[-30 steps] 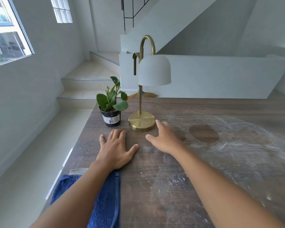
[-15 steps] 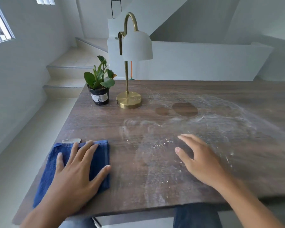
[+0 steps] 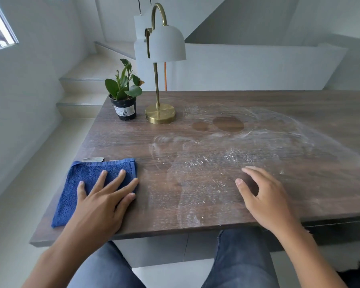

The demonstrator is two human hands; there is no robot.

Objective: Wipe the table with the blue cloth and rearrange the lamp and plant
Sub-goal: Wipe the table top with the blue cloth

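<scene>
At near-left table edge, blue cloth now under flat, spread left hand, right hand pulled back, fingers loosely curled, empty; plant and lamp far-left, white smears mid-table, stairs beyond.

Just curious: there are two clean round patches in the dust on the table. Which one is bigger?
The right patch is bigger. The left patch, nearer the lamp, is clearly smaller. Both are dark spots on the dusty table.
</scene>
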